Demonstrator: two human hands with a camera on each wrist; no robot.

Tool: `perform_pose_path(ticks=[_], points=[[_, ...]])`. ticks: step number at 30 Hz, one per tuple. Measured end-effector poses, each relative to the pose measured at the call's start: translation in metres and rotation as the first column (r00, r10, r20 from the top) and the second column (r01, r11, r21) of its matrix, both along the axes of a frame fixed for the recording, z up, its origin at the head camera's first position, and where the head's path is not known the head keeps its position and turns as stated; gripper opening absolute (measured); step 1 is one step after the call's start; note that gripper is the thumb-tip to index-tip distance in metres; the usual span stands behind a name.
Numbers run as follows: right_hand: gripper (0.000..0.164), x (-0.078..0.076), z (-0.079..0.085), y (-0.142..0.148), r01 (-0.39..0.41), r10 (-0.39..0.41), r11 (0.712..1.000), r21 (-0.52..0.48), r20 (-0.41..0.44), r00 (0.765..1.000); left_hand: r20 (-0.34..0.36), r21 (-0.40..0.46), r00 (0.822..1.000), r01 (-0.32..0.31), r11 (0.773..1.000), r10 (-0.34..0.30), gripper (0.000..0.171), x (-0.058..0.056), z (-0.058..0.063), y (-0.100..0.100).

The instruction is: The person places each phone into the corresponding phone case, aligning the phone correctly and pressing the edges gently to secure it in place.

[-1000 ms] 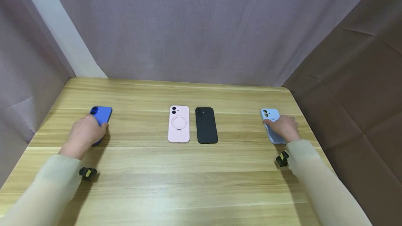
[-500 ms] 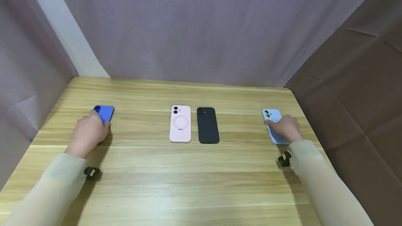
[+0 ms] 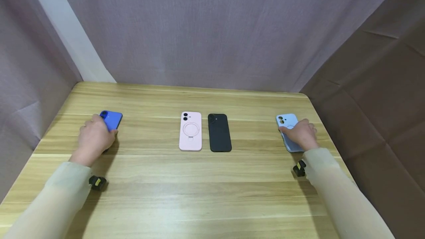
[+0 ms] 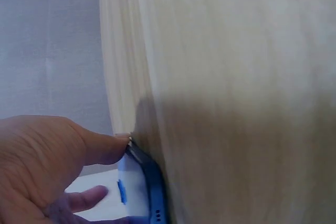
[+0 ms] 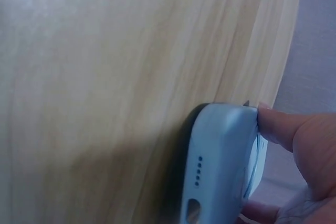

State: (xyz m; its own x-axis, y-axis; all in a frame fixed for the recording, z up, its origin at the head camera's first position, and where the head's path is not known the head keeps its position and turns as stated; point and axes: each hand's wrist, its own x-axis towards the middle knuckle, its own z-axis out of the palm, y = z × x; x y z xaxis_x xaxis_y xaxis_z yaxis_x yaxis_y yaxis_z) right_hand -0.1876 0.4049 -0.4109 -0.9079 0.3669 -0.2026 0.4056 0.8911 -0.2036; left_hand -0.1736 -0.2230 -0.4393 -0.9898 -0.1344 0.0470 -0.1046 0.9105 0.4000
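Note:
At the table's left, my left hand [image 3: 95, 135] grips a blue phone [image 3: 113, 120] by its sides, back facing up. The left wrist view shows my thumb on the edge of the phone [image 4: 152, 184], whose lower part is cut off by the frame. On the right side, my right hand [image 3: 301, 135] holds a light blue phone case [image 3: 288, 120] across its width. Its camera cutouts show a wood-like colour. In the right wrist view, the thumb presses the edge of the case [image 5: 220, 150]; my palm hides part of its back.
Between the hands lie a pink phone-shaped piece [image 3: 190, 143] with a ring on its back and a black phone [image 3: 219, 135], side by side and apart. The wooden table [image 3: 186, 202] has grey curtains [image 3: 199, 28] behind and a brown cloth [image 3: 382, 95] at right.
My left hand and the blue phone have shifted slightly to the right. My right hand stays on the light blue case, with hardly any movement. The middle pieces lie as before.

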Motion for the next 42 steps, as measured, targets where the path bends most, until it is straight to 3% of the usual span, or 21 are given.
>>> perform_pose_path(ticks=[7, 12, 17, 21, 27, 33, 42], points=[[0.093, -0.001, -0.002, -0.006, 0.008, -0.009, 1.000, -0.012, -0.061, 0.998, -0.014, 0.081, 0.999, -0.045, 0.996, 0.046, 0.067, -0.002, -0.002, -0.002], [0.094, -0.002, -0.003, -0.006, 0.028, -0.029, 0.999, -0.026, -0.071, 0.997, 0.020, 0.130, 0.998, -0.063, 0.990, 0.060, 0.083, -0.004, -0.001, -0.006], [0.093, -0.003, -0.001, -0.008, 0.025, -0.028, 0.999, -0.042, -0.075, 0.997, 0.036, 0.149, 0.998, -0.048, 0.988, 0.043, 0.101, -0.006, 0.002, -0.008], [0.092, -0.001, 0.002, -0.008, 0.029, -0.034, 0.997, -0.068, -0.071, 0.997, 0.094, 0.183, 0.996, -0.025, 0.983, 0.008, 0.110, -0.008, 0.005, -0.012], [0.081, -0.001, 0.013, -0.001, 0.003, -0.013, 0.990, -0.140, -0.073, 0.997, 0.178, 0.273, 0.984, -0.029, 0.962, -0.021, 0.101, -0.010, 0.011, -0.020], [0.055, 0.000, 0.022, 0.005, -0.022, 0.011, 0.981, -0.193, -0.055, 0.998, 0.179, 0.310, 0.983, -0.027, 0.950, -0.030, 0.082, -0.010, 0.015, -0.023], [0.042, 0.000, 0.024, 0.007, -0.006, -0.031, 0.963, -0.270, -0.131, 0.991, 0.198, 0.418, 0.978, -0.018, 0.908, -0.072, 0.064, -0.007, 0.013, -0.027]])
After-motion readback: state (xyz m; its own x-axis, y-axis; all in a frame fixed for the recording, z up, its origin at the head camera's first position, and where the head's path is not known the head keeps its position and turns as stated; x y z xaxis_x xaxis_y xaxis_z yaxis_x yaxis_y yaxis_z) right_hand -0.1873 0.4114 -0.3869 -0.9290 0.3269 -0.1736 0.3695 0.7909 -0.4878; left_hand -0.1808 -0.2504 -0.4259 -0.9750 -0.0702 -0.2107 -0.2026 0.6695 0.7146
